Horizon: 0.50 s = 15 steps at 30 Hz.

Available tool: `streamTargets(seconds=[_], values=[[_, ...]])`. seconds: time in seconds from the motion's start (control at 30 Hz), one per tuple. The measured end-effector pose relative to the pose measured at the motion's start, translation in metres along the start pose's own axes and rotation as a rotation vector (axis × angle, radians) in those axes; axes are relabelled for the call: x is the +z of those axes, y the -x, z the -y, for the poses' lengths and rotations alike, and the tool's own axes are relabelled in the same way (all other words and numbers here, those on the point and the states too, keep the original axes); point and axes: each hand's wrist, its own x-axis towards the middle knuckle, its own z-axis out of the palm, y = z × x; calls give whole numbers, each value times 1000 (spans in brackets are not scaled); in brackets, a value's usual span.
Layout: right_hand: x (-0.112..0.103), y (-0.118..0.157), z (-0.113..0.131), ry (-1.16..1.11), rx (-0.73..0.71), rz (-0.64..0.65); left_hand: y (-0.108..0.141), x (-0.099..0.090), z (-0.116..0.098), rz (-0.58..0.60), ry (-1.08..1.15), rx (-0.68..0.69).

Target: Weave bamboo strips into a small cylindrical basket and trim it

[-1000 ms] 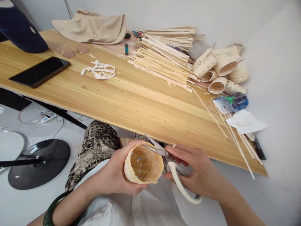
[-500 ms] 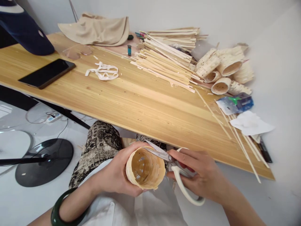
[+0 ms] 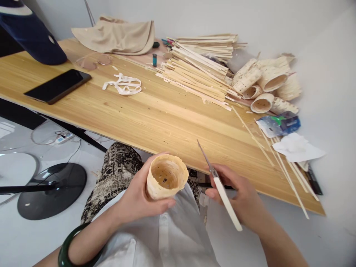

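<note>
A small round woven cup [image 3: 167, 176] of pale strips, its rim uneven, is held above my lap with the opening facing up. My left hand [image 3: 139, 196] wraps round its left side, the thumb along the lower front. To the right, my right hand [image 3: 239, 194] grips white-handled scissors [image 3: 226, 204], seen edge-on. Their blades look closed and point up and left, apart from the cup. The near edge of the wooden table [image 3: 155, 122] runs just beyond both hands.
Pale strips [image 3: 194, 78] lie piled at the back, beside several woven tubes [image 3: 261, 103]. Loose strips, a blue packet [image 3: 280, 123] and white paper [image 3: 299, 146] are on the right. A phone [image 3: 58, 86], white ribbon [image 3: 125, 84] and beige cloth [image 3: 119, 35] lie left.
The scissors have left the cup's rim, turned edge-on and swung their tips upward, with the blades now together. My left hand has raised the cup slightly and tilted it more upright.
</note>
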Motion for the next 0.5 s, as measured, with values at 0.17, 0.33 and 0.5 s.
streamTargets(seconds=[0.17, 0.33, 0.5], values=[[11, 2, 3, -161, 100, 90, 3, 0, -1, 23, -100, 3], [22, 2, 2, -241, 136, 161, 1, 2, -1, -91, -383, 129], [25, 6, 0, -241, 199, 90, -2, 1, -2, -201, -500, 256]])
